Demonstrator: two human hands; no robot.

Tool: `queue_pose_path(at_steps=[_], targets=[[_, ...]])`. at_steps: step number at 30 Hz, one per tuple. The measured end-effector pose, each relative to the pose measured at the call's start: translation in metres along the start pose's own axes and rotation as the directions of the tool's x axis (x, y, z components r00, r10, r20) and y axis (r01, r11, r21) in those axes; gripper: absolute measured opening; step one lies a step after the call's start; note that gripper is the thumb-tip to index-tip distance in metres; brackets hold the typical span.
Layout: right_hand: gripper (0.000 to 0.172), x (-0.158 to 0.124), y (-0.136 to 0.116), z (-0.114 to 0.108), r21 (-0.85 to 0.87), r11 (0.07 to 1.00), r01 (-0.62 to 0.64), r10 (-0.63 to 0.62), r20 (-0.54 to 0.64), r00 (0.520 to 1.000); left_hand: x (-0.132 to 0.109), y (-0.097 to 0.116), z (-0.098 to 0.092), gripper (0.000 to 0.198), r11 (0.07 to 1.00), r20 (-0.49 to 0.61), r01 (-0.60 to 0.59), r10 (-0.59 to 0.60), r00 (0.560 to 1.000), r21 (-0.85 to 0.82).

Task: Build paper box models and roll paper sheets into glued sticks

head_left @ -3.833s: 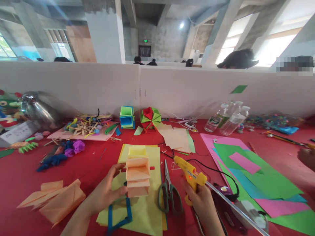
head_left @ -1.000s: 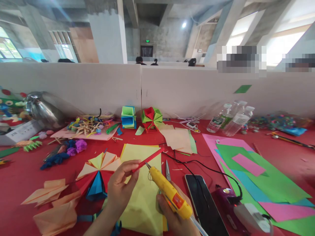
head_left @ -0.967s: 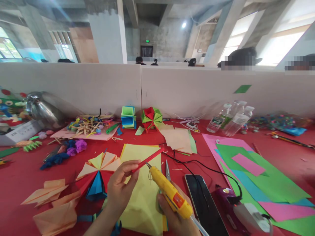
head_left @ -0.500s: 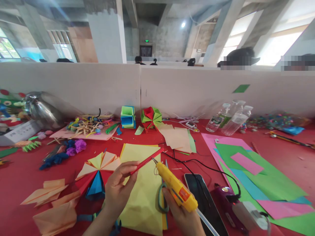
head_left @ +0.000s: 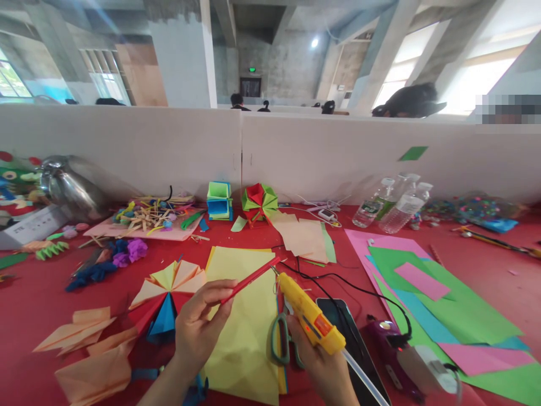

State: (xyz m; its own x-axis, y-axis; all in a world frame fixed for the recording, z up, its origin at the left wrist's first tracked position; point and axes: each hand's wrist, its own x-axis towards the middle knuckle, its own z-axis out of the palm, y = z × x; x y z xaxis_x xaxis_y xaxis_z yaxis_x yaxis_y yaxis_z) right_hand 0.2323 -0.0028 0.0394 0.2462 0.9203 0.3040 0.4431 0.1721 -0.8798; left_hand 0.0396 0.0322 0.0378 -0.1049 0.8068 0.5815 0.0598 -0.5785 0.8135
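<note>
Pinched between the fingers of my left hand (head_left: pixel 207 316) is a thin red folded paper strip (head_left: pixel 252 278), slanting up to the right. My right hand (head_left: pixel 319 361) is wrapped around a yellow hot glue gun (head_left: pixel 310 310) with a clear glue stick (head_left: pixel 366 378) coming out of its back. The gun's nozzle points at the strip's far end, close to its edge; I cannot tell whether they touch. Beneath both hands lies a stack of pale yellow paper (head_left: pixel 236 344). Green-handled scissors (head_left: pixel 279 341) rest beside it, partly behind the gun. A folded paper fan shape (head_left: pixel 167 299) sits to the left.
A phone (head_left: pixel 359 349) and a purple power adapter (head_left: pixel 393 355) lie right of my hand, with black cable around them. Coloured sheets (head_left: pixel 460 310) cover the right side. Plastic bottles (head_left: pixel 397 211), folded paper pieces (head_left: pixel 220 201) and a metal jug (head_left: pixel 70 189) stand along the partition.
The glue gun has moved right along the red strip, its nozzle now nearer the far end. The left hand has shifted slightly left with the strip. More of the scissors shows.
</note>
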Motion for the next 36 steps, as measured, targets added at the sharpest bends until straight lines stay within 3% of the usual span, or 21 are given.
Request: queue_pose_path(at_steps=[6,9,11,14,17,19,23,25,27,29,32,36], targets=[[0.037,0.004,0.003,0.001,-0.058,0.998,0.034,-0.037,-0.057,0.998,-0.002,0.000,-0.003,0.015,0.996,-0.073,0.063,-0.068,0.995,-0.067],[0.032,0.014,0.013,-0.006,-0.227,0.969,0.094,-0.116,-0.084,0.990,0.001,-0.002,-0.007,0.013,0.974,-0.158,0.129,-0.159,0.975,-0.187],[0.026,0.024,0.023,-0.012,-0.433,0.895,0.109,-0.156,-0.075,0.985,0.005,-0.002,-0.012,0.014,0.942,-0.215,0.181,-0.247,0.945,-0.284],[0.014,0.042,0.038,-0.020,-0.687,0.721,0.096,-0.113,0.021,0.993,0.013,0.000,-0.019,0.016,0.891,-0.277,0.228,-0.351,0.894,-0.393],[0.022,0.055,0.049,-0.021,-0.784,0.601,0.155,-0.052,0.155,0.987,0.020,0.004,-0.027,0.019,0.863,-0.321,0.238,-0.402,0.857,-0.446],[0.031,0.059,0.057,-0.020,-0.789,0.582,0.199,-0.025,0.227,0.974,0.022,0.005,-0.032,0.020,0.837,-0.314,0.251,-0.435,0.844,-0.486],[0.045,0.056,0.073,-0.021,-0.720,0.645,0.254,0.017,0.347,0.938,0.018,0.005,-0.040,0.021,0.741,-0.229,0.329,-0.541,0.810,-0.586],[0.054,0.053,0.072,-0.024,-0.694,0.674,0.254,-0.008,0.337,0.942,0.014,0.005,-0.043,0.021,0.682,-0.177,0.382,-0.599,0.780,-0.624],[0.055,0.050,0.061,-0.027,-0.619,0.744,0.253,-0.076,0.297,0.952,0.009,0.006,-0.043,0.021,0.635,-0.128,0.426,-0.639,0.759,-0.644],[0.044,0.046,0.038,-0.027,-0.425,0.873,0.239,-0.127,0.275,0.953,0.004,0.007,-0.042,0.022,0.613,-0.085,0.461,-0.655,0.751,-0.642],[0.033,0.040,-0.004,-0.016,-0.030,0.999,0.017,-0.006,0.323,0.946,-0.003,0.009,-0.040,0.023,0.628,-0.049,0.489,-0.643,0.764,-0.606],[0.036,0.038,-0.040,0.009,0.239,0.956,-0.172,0.075,0.367,0.927,-0.008,0.008,-0.040,0.020,0.693,-0.047,0.478,-0.592,0.805,-0.539]])
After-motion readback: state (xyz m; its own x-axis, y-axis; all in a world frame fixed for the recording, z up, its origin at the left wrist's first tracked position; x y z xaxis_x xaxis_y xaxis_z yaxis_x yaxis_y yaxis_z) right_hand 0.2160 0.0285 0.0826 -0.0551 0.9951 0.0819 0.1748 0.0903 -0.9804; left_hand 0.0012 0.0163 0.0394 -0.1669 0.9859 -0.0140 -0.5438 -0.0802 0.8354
